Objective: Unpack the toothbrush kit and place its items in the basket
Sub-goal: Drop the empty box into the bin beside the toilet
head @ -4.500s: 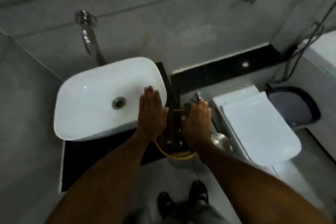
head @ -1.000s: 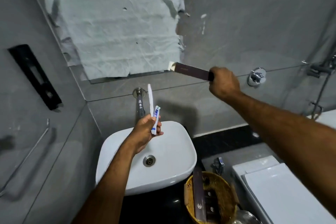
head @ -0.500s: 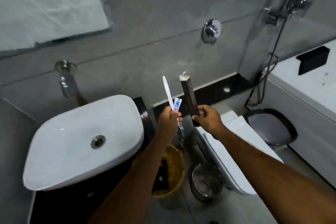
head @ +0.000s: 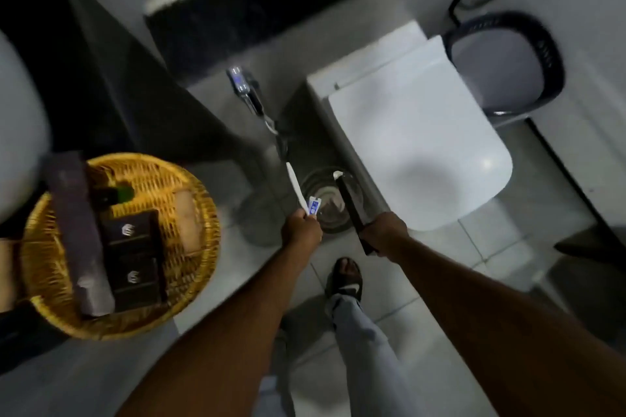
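My left hand [head: 301, 228] grips a white toothbrush [head: 294, 186] and a small blue-and-white toothpaste tube [head: 313, 205], both pointing up and away. My right hand [head: 386, 234] holds the long dark kit box [head: 350, 210], its open white end at the top. Both hands hover above a small steel bin [head: 330, 200] on the floor. The yellow woven basket [head: 189, 186] sits at the left on the dark counter, well apart from both hands. It holds a long brown box [head: 79, 234] and two dark packets [head: 130, 230].
A white toilet [head: 420, 132] with its lid shut stands right of the hands. A dark bin [head: 504, 61] is behind it at the upper right. A chrome spray fitting [head: 247, 91] hangs near the wall. The white basin [head: 17, 132] shows at the left edge. My sandalled foot [head: 345, 276] is below.
The view has tilted down toward the floor. Both hands have lowered with the toothbrush, tube and box, and now hang over the steel bin; the basket lies farther left.
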